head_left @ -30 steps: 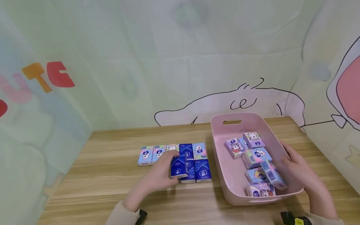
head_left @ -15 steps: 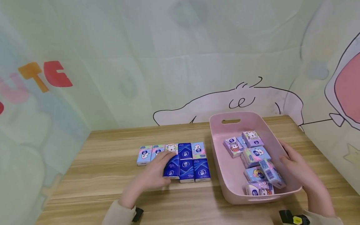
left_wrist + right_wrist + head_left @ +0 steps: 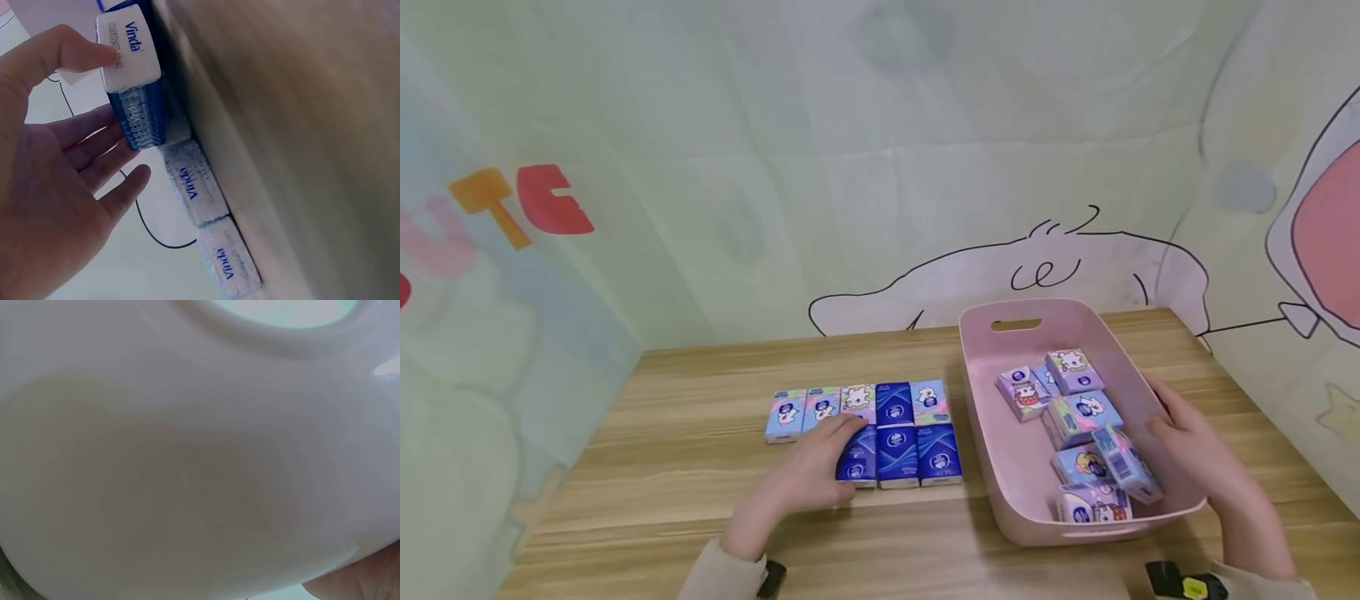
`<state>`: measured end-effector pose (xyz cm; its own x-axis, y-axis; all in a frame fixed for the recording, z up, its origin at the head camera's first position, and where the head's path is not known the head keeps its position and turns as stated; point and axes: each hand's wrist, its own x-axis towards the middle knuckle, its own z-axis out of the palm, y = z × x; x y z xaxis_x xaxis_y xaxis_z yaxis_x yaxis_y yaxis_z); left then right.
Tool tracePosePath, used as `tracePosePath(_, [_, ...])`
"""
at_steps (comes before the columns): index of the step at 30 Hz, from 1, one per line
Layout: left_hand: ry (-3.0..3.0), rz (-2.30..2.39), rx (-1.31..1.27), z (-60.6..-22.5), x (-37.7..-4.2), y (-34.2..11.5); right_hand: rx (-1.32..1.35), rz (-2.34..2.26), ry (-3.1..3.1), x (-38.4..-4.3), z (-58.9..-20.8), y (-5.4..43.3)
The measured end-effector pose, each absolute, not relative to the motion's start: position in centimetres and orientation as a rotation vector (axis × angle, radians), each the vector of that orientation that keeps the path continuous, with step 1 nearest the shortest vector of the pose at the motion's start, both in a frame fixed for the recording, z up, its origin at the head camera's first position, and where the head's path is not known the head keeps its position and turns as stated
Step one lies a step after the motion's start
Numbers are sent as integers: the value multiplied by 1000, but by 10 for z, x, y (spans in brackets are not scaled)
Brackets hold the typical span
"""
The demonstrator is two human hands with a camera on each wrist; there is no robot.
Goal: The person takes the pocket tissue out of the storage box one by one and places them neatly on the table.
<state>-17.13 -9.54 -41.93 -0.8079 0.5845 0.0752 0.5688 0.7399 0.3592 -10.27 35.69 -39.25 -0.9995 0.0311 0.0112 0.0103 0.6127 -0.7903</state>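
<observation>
My left hand [image 3: 805, 471] pinches a dark blue pack of pocket tissues [image 3: 859, 460] at the left end of the front row. In the left wrist view its thumb presses the white "Vinda" end of the pack [image 3: 132, 53], with the other fingers spread behind. Right beside it in the same row lie two more blue packs, the middle one [image 3: 898, 457] and the right one [image 3: 939, 454]. My right hand [image 3: 1198, 446] grips the right rim of a pink plastic basket [image 3: 1000, 475]. The basket's smooth wall [image 3: 187, 487] fills the right wrist view.
Behind the front row runs a back row of packs: light patterned ones [image 3: 786, 415] and one blue one [image 3: 893, 403]. Several patterned tissue packs [image 3: 1082, 414] lie jumbled inside the basket. A printed cloth backdrop [image 3: 760, 208] rises at the wooden table's [image 3: 685, 467] back edge.
My left hand has shifted the blue pack left and lowered it from overlapping the middle pack into line at the front row's left end. The right hand keeps its hold on the basket.
</observation>
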Motion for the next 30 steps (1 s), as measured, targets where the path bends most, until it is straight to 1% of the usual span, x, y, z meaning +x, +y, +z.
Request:
tracePosePath(24, [2922,417,921,-423,-171,-90,-45,1369,-2809,-102,-391,358])
tracePosePath(30, [2928,375,935,-418,-169,-86,-61,1373,-2818,-102,-390,357])
